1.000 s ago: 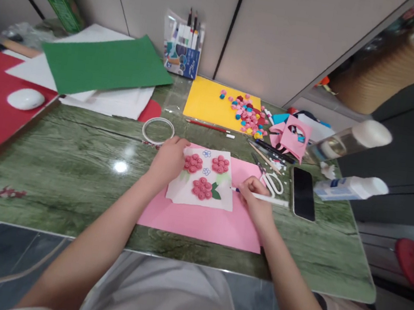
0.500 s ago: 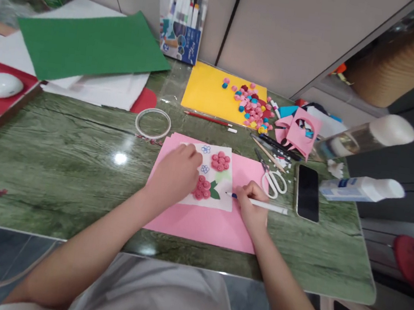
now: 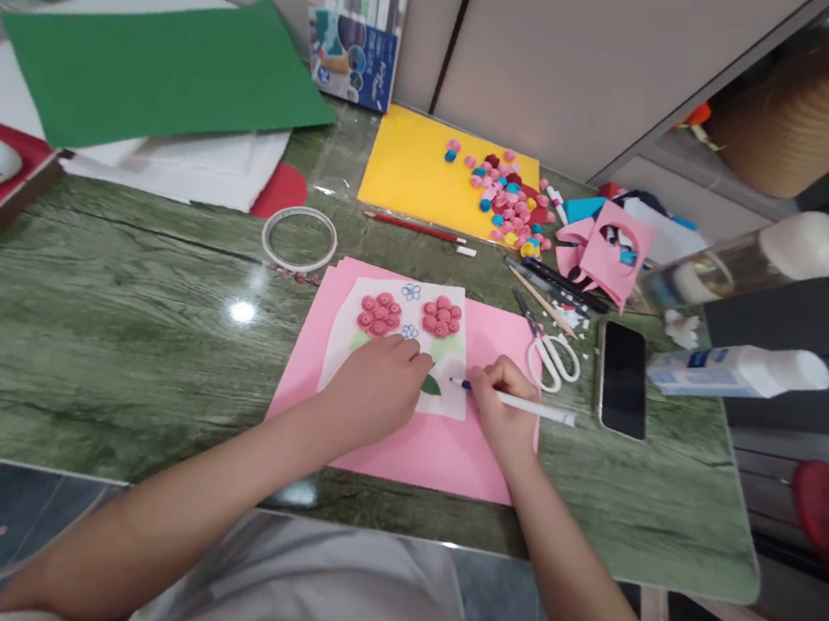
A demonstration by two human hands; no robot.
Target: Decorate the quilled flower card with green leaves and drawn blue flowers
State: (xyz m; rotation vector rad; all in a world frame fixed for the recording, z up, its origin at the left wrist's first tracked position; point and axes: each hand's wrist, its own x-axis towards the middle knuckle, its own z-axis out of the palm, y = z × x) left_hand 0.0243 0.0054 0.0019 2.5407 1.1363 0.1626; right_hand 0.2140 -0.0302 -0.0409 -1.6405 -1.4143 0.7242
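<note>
My right hand (image 3: pixel 504 407) grips a white felt-tip pen (image 3: pixel 535 406) with a dark blue end, its tip at the right edge of a white sheet (image 3: pixel 454 356). Over the lower middle of the sheet lies my left hand (image 3: pixel 379 387), its fingers curled together. The fingertips and whatever is under them are hidden. Two flowers of rolled pink paper, a left flower (image 3: pixel 380 314) and a right flower (image 3: pixel 442 316), sit on the sheet's upper half. Blue drawn flowers (image 3: pixel 411 292) are between them. A green leaf (image 3: pixel 431 385) shows beside my left fingers. Pink paper (image 3: pixel 487 460) lies beneath.
White-handled scissors (image 3: pixel 553 360), a phone (image 3: pixel 624 382) and a glue bottle (image 3: pixel 739 373) lie to the right. Behind are a tape roll (image 3: pixel 264 237), a red pencil (image 3: pixel 417 226) and yellow paper (image 3: pixel 402 163) with several paper coils (image 3: pixel 508 196). Green card (image 3: pixel 163 73) lies back left.
My left hand has moved down and slightly right, uncovering the left pink flower and covering the lower one. My right hand keeps the pen at nearly the same place. The view has shifted slightly.
</note>
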